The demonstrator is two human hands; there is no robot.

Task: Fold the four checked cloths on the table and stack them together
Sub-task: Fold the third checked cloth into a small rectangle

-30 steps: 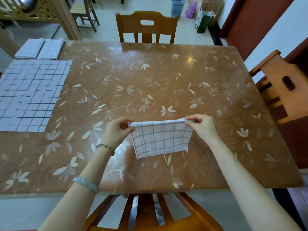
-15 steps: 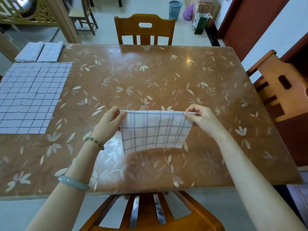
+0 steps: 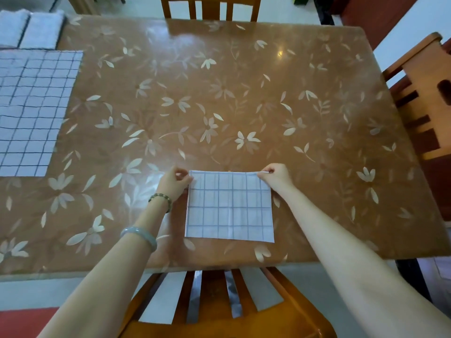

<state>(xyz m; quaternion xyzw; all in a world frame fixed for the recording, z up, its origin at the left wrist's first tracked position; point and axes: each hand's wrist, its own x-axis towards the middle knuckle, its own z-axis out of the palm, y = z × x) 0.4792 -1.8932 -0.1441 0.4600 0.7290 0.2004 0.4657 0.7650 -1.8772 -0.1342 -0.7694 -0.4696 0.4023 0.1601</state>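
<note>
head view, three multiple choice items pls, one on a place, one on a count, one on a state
1. Where on the table does the open cloth lie?
A. at the left edge
B. at the right edge
C. in the middle

2. How many bands are on the left arm?
A. one
B. two
C. three

3. How is the folded cloth held?
A. the left grip and right grip each pinch a far corner
B. both grips press flat on its middle
C. only the left grip touches it

Answers:
1. A: the open cloth runs off the picture's left side.
2. B: a beaded bracelet sits near the wrist and a pale bangle further up.
3. A: curled fingers close on both far corners.
</note>
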